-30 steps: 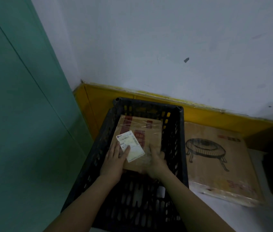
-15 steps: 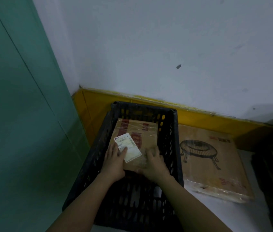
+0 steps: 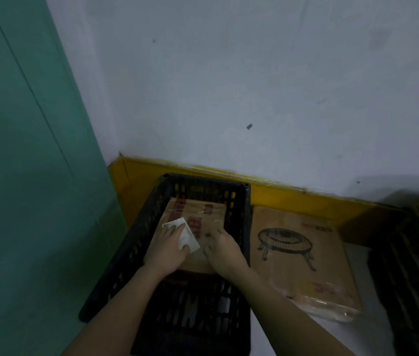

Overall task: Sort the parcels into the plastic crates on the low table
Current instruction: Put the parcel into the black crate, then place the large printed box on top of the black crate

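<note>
A brown cardboard parcel (image 3: 208,217) with red print, clear tape and a white label (image 3: 186,236) lies inside a black plastic crate (image 3: 245,227) in the corner. My left hand (image 3: 168,249) rests flat on the parcel, its fingers over the white label. My right hand (image 3: 222,249) lies on the parcel's right half with fingers spread and pressed down. Both hands sit inside the crate. The near end of the parcel is hidden under my hands.
A flat cardboard box (image 3: 303,255) printed with a round table drawing lies right of the crate on the white table (image 3: 264,337). Another black crate (image 3: 413,278) stands at the far right. A green wall (image 3: 23,176) is left, a yellow skirting (image 3: 293,196) behind.
The parcel has gone down deeper into the crate. Both hands moved forward onto its top, the left now covering the label.
</note>
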{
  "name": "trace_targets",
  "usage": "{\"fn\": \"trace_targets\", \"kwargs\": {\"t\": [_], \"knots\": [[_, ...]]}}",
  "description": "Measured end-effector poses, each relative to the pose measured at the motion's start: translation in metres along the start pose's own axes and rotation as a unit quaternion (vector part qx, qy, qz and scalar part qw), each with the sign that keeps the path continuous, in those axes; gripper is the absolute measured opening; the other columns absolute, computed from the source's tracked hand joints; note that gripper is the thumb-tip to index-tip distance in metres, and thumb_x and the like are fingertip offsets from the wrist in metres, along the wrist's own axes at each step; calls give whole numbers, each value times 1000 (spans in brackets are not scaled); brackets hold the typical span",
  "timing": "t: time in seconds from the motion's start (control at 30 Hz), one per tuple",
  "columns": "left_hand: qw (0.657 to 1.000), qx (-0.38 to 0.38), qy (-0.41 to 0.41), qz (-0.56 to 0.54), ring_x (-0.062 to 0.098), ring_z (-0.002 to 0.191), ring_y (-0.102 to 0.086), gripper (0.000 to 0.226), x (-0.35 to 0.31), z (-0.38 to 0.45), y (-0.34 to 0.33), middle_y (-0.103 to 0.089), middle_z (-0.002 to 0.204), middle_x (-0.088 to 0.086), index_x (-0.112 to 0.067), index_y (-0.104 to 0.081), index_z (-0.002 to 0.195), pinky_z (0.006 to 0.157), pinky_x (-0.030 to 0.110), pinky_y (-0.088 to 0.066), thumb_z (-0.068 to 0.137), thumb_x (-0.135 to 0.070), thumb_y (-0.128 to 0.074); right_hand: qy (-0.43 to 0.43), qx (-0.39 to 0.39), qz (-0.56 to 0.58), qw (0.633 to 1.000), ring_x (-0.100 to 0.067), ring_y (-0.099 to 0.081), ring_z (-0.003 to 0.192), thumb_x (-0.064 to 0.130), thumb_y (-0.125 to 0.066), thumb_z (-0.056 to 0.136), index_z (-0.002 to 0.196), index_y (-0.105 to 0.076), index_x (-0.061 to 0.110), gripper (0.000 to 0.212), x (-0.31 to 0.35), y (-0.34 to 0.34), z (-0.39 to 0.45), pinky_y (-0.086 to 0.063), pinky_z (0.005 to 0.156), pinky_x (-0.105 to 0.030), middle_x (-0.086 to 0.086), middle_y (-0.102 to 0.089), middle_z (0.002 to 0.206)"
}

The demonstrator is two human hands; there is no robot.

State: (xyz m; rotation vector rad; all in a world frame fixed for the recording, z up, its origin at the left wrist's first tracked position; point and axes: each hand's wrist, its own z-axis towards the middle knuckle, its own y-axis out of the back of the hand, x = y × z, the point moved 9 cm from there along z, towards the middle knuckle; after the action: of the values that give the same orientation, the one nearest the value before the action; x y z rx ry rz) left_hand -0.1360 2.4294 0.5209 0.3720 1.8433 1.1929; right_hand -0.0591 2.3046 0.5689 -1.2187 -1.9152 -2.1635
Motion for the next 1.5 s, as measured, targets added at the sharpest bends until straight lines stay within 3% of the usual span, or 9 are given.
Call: {"fn": "trace_targets", "kwargs": {"t": [0.23, 0.4, 0.57, 0.73, 0.9, 1.0, 1.23, 1.37, 1.5], "knots": [[991, -113, -41, -57, 21, 122, -53, 42, -107, 0, 33, -56, 137, -2, -27, -49, 141, 95, 40, -50, 99, -37, -50, -37, -121, 149, 981, -25, -67, 89, 27, -48, 104, 131, -59, 21, 30, -33, 99, -25, -54, 72, -37, -2, -68, 109], [972, -198, -91, -84, 17, 103, -55, 26, -195, -5, 43, -58, 104, -7, -24, -59, 123, 80, 31, -47, 100, -31, -50, -75, -210, 156, 962, -26, -67, 90, 26, -50, 102, 117, -66, 16, 24, -99, 169, -58, -55, 77, -42, -2, -68, 93], [975, -157, -139, -76, 17, 100, -53, 26, -263, -1, 3, -57, 105, -5, -20, -57, 124, 80, 32, -45, 100, -28, -51, -140, -243, 154, 947, -22, -65, 82, 27, -51, 101, 114, -61, 20, 18, -181, 200, -96, -56, 75, -43, 2, -65, 89], [990, -96, -74, -76, 12, 84, -54, 32, -271, 11, -60, -60, 112, 0, -17, -54, 130, 73, 31, -48, 100, -27, -54, -208, -233, 164, 936, -16, -59, 92, 27, -51, 101, 118, -60, 16, 22, -265, 197, -129, -52, 76, -32, 3, -60, 104], [996, -45, -4, -78, 22, 100, -59, 32, -249, 12, -117, -55, 122, 3, -16, -53, 127, 77, 31, -50, 97, -27, -57, -297, -221, 203, 906, -14, -56, 86, 25, -52, 100, 102, -53, 19, 6, -339, 162, -162, -47, 72, -30, 3, -58, 99], [995, -23, 21, -93, 26, 98, -61, 29, -220, 13, -148, -57, 117, 6, -20, -56, 117, 82, 41, -55, 92, -33, -61, -339, -199, 243, 887, -26, -60, 105, 26, -57, 96, 119, -55, 10, 28, -375, 125, -174, -53, 85, -36, -9, -60, 119], [967, 9, 128, -222, 33, 132, -44, 79, -167, 0, -196, -38, 150, 14, -17, -27, 154, 105, 41, -43, 88, -20, -72, -408, -150, 367, 823, -32, -46, 136, 49, -63, 92, 156, -25, 14, 83, -411, 60, -191, -43, 110, -44, -12, -38, 156], [937, 30, 199, -287, 33, 143, -32, 99, -146, 1, -215, -27, 159, 13, -16, -6, 159, 114, 45, -33, 87, -25, -74, -399, -122, 408, 812, -28, -50, 133, 52, -57, 95, 156, -27, 24, 73, -408, 41, -190, -43, 111, -42, -5, -42, 155], [934, 25, 216, -282, 32, 144, -31, 96, -137, 1, -218, -27, 159, 14, -10, -12, 158, 117, 44, -30, 88, -27, -74, -376, -152, 412, 816, -24, -54, 127, 22, -50, 104, 153, -35, 20, 52, -403, 39, -192, -45, 103, -31, -3, -52, 143]]}}
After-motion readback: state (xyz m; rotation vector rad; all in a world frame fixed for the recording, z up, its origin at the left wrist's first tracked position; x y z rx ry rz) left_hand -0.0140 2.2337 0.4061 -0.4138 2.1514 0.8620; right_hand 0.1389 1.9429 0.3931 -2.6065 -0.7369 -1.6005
